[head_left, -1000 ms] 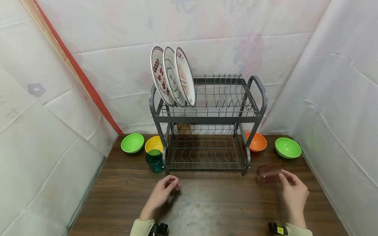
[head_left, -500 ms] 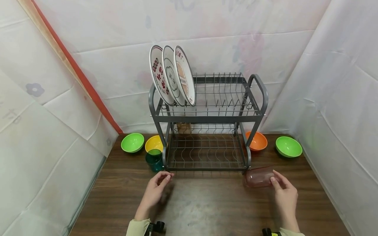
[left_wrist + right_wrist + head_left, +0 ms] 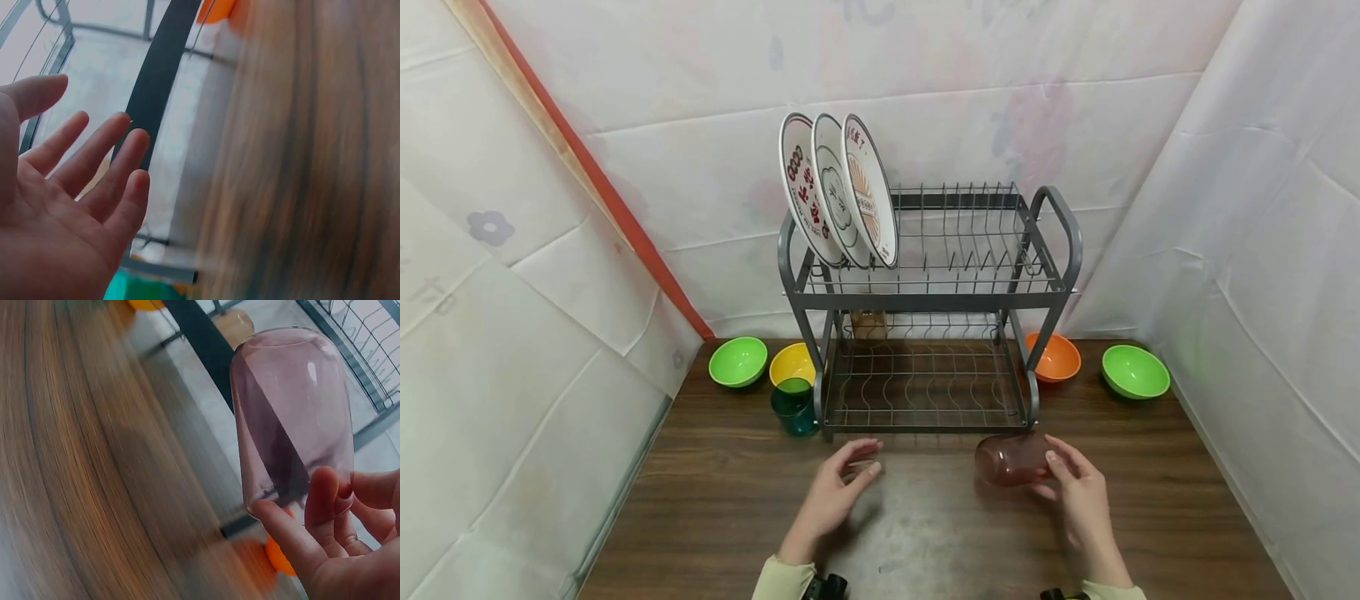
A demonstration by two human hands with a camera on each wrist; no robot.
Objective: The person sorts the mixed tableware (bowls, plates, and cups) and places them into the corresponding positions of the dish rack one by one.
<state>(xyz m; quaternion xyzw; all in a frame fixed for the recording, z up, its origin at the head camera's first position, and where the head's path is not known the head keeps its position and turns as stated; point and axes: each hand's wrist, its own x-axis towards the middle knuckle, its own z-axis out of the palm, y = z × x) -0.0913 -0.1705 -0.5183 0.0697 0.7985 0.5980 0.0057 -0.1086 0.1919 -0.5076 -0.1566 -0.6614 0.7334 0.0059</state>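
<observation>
Right of centre in the lower half of the head view, a pink see-through cup (image 3: 1011,459) lies on its side at the end of the right hand (image 3: 1078,492). The right hand's fingers (image 3: 322,494) grip it at one end only, so nearly all of the cup extends leftward in the frame, past the fingertips. The left hand (image 3: 837,493), lower centre, is well apart from the cup; its fingers (image 3: 128,156) are spread and slightly bent, holding nothing. The right hand is thus clearly the nearer.

The cup's long axis runs across the head view, close to level, its right end a little higher. The far end, rounded and seemingly the base, points left, towards the left hand's side of the frame; the gripped end, seemingly the mouth, faces the right hand. In the right wrist view, the same axis runs up the frame with the base at the top. The cup is in front of the lower right corner of the dark rack (image 3: 925,302), above the desk (image 3: 925,533); whether it touches either cannot be told.
</observation>
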